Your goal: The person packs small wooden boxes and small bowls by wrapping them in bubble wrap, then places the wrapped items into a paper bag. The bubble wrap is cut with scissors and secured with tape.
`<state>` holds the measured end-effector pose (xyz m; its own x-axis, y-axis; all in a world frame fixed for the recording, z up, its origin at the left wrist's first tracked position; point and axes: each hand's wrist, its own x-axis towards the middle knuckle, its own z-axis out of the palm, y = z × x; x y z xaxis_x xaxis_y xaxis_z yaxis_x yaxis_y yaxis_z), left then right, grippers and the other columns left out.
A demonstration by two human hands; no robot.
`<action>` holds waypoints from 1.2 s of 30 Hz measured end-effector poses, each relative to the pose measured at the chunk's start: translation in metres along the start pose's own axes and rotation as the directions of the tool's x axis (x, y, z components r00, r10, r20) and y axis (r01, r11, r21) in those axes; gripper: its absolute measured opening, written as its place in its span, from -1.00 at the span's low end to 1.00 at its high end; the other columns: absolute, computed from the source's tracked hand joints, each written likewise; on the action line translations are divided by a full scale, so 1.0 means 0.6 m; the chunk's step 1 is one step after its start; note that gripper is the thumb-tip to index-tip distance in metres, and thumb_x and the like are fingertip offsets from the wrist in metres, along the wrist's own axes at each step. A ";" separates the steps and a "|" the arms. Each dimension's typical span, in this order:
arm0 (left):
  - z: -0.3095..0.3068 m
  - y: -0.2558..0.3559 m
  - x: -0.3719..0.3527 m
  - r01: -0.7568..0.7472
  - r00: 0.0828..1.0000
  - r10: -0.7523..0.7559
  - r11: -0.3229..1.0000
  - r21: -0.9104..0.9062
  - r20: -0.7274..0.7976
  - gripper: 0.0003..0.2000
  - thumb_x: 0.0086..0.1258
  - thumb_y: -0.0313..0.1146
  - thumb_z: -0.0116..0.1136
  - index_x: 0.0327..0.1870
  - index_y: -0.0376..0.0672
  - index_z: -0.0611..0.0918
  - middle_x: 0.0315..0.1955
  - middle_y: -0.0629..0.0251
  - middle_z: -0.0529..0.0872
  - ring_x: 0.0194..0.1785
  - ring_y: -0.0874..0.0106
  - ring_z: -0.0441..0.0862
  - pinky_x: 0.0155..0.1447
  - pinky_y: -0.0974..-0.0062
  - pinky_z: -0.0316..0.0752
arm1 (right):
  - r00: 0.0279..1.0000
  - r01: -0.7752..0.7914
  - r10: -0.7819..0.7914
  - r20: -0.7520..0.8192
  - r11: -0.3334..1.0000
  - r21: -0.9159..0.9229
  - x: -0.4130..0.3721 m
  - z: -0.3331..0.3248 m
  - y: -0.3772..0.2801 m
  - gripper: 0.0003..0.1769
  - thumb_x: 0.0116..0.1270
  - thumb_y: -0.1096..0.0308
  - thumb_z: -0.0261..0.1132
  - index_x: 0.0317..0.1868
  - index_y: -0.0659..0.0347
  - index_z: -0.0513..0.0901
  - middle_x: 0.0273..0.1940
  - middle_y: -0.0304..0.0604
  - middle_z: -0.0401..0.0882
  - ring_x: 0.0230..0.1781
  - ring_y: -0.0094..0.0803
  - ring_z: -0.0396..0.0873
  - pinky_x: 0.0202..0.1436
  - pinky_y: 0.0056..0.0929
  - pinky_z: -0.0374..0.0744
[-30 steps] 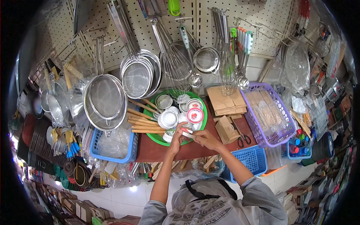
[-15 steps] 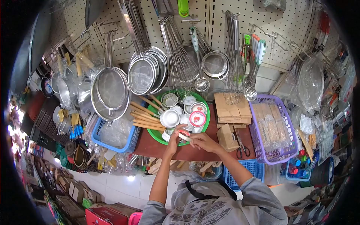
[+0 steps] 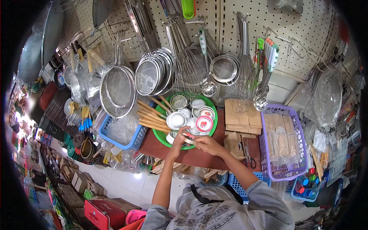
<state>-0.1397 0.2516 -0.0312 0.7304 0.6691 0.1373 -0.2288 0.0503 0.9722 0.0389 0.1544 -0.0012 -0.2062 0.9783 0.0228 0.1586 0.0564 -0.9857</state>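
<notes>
Between my two hands is a small red-and-white dish [image 3: 188,135], seen almost edge-on and partly covered by fingers. My left hand [image 3: 178,140] is closed on its left side, while my right hand [image 3: 207,145] pinches it from the right. Both are over the front rim of a green basin [image 3: 213,126]. In the basin lie several small white bowls [image 3: 176,120], a red-rimmed flowered bowl [image 3: 204,124], and wooden-handled utensils [image 3: 152,122] whose handles stick out to the left.
A blue basket [image 3: 126,142] stands left of the basin. Brown cardboard [image 3: 243,120], scissors [image 3: 249,155] and a purple basket [image 3: 285,174] are to the right. Strainers [image 3: 117,92] and whisks [image 3: 242,76] hang low from the pegboard above.
The camera view has turned slightly, so the shelf goods appear shifted to the right. My hands keep the dish in nearly the same place, with little change in grip.
</notes>
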 end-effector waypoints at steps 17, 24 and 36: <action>0.011 -0.011 -0.002 0.036 0.994 -0.012 0.974 0.225 -0.105 -0.31 0.46 0.23 -0.13 0.41 -0.12 0.33 -0.18 0.35 0.56 -0.46 0.60 0.41 -0.45 0.65 0.31 | 0.993 -0.057 0.064 0.095 0.995 -0.078 0.012 -0.040 0.023 -0.66 0.49 0.18 0.08 -0.37 0.24 0.54 -0.49 -0.32 0.45 -0.61 -0.58 0.45 -0.56 -0.55 0.42; 0.001 -0.003 -0.003 0.114 0.993 -0.120 0.972 -0.207 -0.015 -0.37 0.41 0.08 0.08 0.37 -0.14 0.34 -0.17 0.37 0.51 -0.46 0.61 0.43 -0.45 0.66 0.36 | 0.990 0.021 -0.022 0.137 1.000 0.008 0.014 -0.037 0.012 -0.70 0.47 0.24 0.08 -0.34 0.30 0.54 -0.41 -0.28 0.47 -0.52 -0.59 0.47 -0.51 -0.55 0.51; -0.024 -0.019 0.008 0.190 0.982 -0.186 0.947 -0.259 0.039 -0.39 0.48 0.12 0.00 0.39 -0.08 0.29 -0.23 0.29 0.49 -0.53 0.52 0.47 -0.47 0.58 0.44 | 0.997 -0.030 0.024 0.071 0.996 0.089 0.016 -0.014 0.008 -0.74 0.44 0.31 0.05 -0.40 0.26 0.48 -0.47 -0.31 0.39 -0.57 -0.60 0.37 -0.51 -0.59 0.41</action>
<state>-0.1431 0.2650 -0.0446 0.7846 0.6187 -0.0389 -0.2447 0.3668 0.8975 0.0460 0.1657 -0.0045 -0.2706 0.9626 -0.0123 0.0783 0.0092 -0.9969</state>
